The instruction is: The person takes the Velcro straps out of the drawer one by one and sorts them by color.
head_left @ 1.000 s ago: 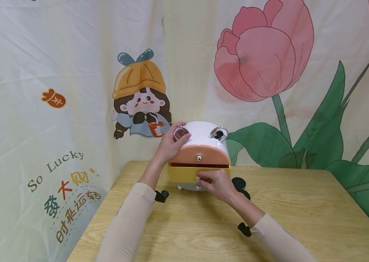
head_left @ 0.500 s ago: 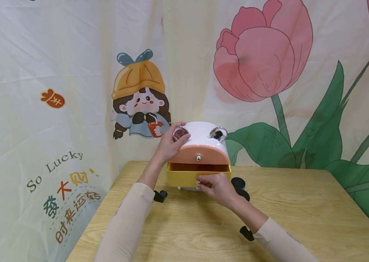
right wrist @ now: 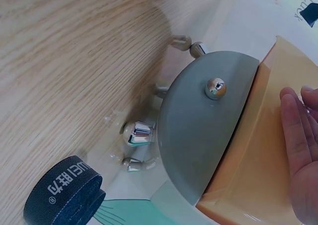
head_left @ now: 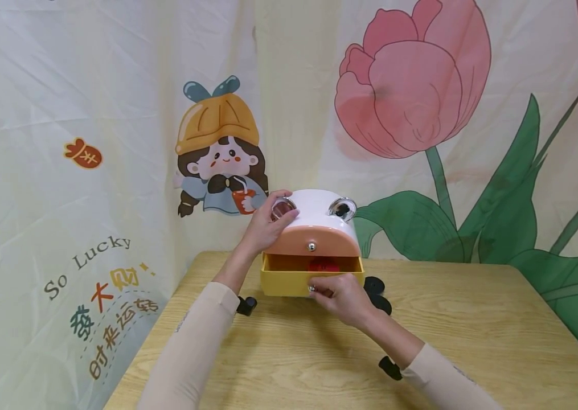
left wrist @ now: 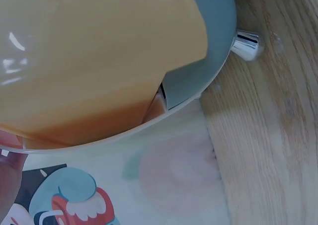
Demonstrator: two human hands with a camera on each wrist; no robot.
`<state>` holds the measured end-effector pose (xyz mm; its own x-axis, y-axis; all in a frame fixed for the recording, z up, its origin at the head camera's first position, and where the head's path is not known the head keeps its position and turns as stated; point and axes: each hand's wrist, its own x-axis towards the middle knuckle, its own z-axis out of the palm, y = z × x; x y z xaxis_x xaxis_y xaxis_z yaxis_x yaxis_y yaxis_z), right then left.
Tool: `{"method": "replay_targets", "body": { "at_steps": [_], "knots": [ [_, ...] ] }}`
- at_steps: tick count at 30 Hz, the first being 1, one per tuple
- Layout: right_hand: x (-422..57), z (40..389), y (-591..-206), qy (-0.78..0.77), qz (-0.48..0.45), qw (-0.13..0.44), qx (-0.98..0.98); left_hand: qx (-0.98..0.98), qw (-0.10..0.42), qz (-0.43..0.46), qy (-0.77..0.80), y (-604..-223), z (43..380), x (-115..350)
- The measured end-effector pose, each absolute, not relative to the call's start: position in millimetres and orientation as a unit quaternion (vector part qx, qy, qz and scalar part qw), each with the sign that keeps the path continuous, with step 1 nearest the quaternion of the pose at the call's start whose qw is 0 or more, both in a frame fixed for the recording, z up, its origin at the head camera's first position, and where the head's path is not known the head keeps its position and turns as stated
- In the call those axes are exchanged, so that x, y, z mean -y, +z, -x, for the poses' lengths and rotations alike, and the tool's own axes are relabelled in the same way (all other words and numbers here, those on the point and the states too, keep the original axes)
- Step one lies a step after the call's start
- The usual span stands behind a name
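A small frog-faced drawer box (head_left: 314, 206) with a white top and two silver-rimmed eyes stands on the table. My left hand (head_left: 267, 223) holds its upper left, fingers and thumb around the left eye. Between thumb and fingers, my right hand (head_left: 342, 297) pinches the silver knob (head_left: 311, 288) of the yellow drawer (head_left: 278, 283), which is pulled out. Inside that drawer lies a red item (head_left: 323, 266), partly hidden. Above it, the orange drawer (head_left: 289, 242) is closed. The grey bottom drawer (right wrist: 198, 120) with its own knob is closed too, seen in the right wrist view.
Black rolls (head_left: 374, 286) lie on the wooden table (head_left: 473, 324) right of the box; one roll (right wrist: 64, 190) bears white lettering in the right wrist view. A printed curtain (head_left: 299, 114) hangs behind the table. Short silver feet (right wrist: 139, 133) support the box.
My right hand has drawn the yellow drawer outward towards me, from slightly ajar to well out. The red item inside has come into view. My left hand stays on the box.
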<state>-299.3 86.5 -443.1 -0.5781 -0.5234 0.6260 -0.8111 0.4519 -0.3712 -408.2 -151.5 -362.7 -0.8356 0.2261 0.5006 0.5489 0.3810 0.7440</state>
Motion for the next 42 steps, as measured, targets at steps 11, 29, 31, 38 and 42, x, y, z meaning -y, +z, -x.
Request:
{"method": "replay_targets", "body": {
  "at_steps": [11, 29, 31, 38, 42],
  "knots": [
    [-89, 289, -442, 0.333, -0.418, 0.212, 0.818, 0.817, 0.16, 0.238, -0.501, -362, 408, 151],
    [-90, 266, -436, 0.325, -0.424, 0.198, 0.822, 0.815, 0.163, 0.241, -0.502, -363, 409, 150],
    [-90, 265, -437, 0.322, -0.426, 0.2, 0.821, 0.817, 0.162, 0.238, -0.5, -362, 408, 150],
    [-92, 261, -439, 0.318, -0.429, 0.204, 0.82, 0.818, 0.16, 0.235, -0.5, -364, 407, 151],
    [-92, 259, -439, 0.315, -0.431, 0.205, 0.82, 0.817, 0.162, 0.236, -0.501, -364, 407, 151]
  ]
}}
